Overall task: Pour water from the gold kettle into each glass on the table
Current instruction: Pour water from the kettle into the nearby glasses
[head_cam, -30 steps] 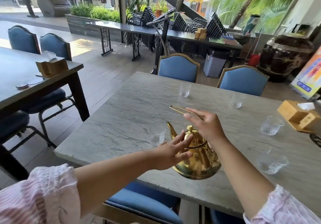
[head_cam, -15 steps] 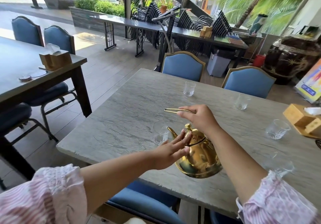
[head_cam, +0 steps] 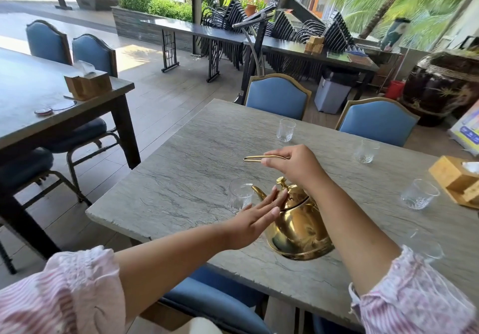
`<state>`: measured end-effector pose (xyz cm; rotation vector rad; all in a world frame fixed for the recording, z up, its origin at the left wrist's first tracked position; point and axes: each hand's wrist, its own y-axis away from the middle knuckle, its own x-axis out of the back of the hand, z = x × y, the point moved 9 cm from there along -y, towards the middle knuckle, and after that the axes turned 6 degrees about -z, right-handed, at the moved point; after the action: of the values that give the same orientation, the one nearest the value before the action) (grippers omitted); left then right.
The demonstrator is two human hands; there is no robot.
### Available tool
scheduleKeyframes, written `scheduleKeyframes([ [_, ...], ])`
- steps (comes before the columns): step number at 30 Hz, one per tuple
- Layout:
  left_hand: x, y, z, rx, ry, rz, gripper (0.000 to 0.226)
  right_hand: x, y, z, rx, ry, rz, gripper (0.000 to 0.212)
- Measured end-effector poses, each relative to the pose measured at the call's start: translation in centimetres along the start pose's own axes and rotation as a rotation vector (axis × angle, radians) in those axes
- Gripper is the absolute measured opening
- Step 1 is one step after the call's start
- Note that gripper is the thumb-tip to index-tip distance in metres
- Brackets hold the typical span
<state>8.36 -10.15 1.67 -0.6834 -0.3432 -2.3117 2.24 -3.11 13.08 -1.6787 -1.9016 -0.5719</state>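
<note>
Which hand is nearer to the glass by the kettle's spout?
Left. The left hand lies flat right beside that glass, fingers on the gold kettle. The right hand holds the handle above, farther off.

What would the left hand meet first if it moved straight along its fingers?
The left hand points up and right at the kettle; its fingertips already seem to touch the lid, though depth is unclear.
</note>
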Motion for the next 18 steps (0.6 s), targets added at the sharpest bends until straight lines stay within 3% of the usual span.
scheduleKeyframes([
  [18, 0.2, -0.5, 2.0, -0.062, 0.084, 0.075, 0.041, 1.1, -0.2, -1.6, 0.023, 0.061, -0.048, 0.031],
])
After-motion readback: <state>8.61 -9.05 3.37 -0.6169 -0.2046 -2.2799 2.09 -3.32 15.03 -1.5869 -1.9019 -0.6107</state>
